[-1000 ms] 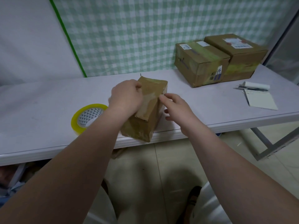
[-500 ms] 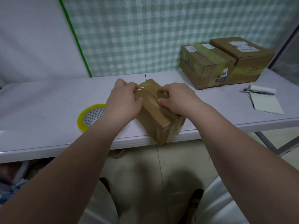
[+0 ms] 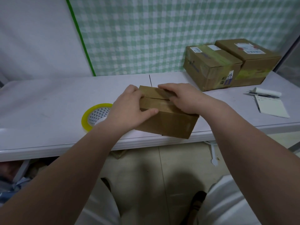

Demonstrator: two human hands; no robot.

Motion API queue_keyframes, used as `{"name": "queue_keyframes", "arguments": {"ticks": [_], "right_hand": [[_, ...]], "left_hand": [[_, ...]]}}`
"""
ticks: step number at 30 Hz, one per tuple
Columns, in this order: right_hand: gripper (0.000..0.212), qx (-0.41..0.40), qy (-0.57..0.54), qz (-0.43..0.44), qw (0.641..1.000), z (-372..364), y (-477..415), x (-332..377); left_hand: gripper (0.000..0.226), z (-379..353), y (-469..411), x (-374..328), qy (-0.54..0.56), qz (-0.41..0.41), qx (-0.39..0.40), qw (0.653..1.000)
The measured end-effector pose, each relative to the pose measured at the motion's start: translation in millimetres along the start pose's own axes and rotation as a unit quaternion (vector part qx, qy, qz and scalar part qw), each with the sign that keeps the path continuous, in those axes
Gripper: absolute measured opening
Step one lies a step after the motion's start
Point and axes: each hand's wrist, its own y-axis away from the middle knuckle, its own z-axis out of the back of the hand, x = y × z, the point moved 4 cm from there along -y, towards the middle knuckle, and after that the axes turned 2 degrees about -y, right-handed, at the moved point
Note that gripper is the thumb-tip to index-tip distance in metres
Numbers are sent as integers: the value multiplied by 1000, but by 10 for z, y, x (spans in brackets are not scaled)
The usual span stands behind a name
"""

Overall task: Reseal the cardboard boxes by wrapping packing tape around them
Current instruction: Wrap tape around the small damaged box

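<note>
1. Small box (image 3: 165,120) sits on the near edge of the worktop (image 3: 48,103), turned at a slant. Its near right corner is at the edge or slightly over it.
2. Left hand (image 3: 129,108) clasps the box's left end, thumb along the near top edge and fingers over the top. Right hand (image 3: 183,98) lies on the lid with its fingers fairly flat, pressing the far flap down and gripping nothing.
3. The flap seam shows as a dark line between the hands. Cannot tell whether fresh tape crosses it.
4. Judgement: the step in hand is closing and squaring the flaps before taping. To do it well, press both flaps level so the seam meets, move the box inward off the edge, and hold it down with one hand while the other fetches tape.
5. Tape roll (image 3: 95,116), yellow-rimmed, lies flat just left of the box and is partly hidden by the left wrist. It is within easy reach and neither hand touches it.
6. A thin dark upright sliver (image 3: 150,80) stands just behind the box. I cannot identify it, and it may catch a wrap passed around the far side.
7. Right of the box, well apart, are a notepad (image 3: 272,108) and a pen (image 3: 263,95).
8. Far right, against the checked backdrop (image 3: 146,30), two larger boxes (image 3: 211,69) stand side by side, touching, with greenish tape bands on them. Neither is in the way.
</note>
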Motion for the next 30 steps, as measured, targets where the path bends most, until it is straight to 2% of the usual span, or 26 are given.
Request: {"name": "queue_keyframes", "arguments": {"ticks": [3,7,12,17,24,30], "right_hand": [[46,-53,-15,-8,998,30,33,-78],[50,-115,-52,-86,988,-30,83,-237],[49,-149,-71,-82,983,-71,74,-223],[58,-152,-93,-65,982,-89,101,-221],[35,-189,-110,-52,974,-76,58,-255],[28,-289,-179,-68,938,-37,66,-311]], "left_hand": [[78,-91,58,10,-17,-19,21,999],[77,-143,76,38,-37,-21,35,998],[73,-112,70,41,-65,-28,56,996],[72,-124,90,67,-57,-37,49,996],[70,-159,241,39,13,-38,59,997],[78,-147,326,9,29,-51,52,997]]}}
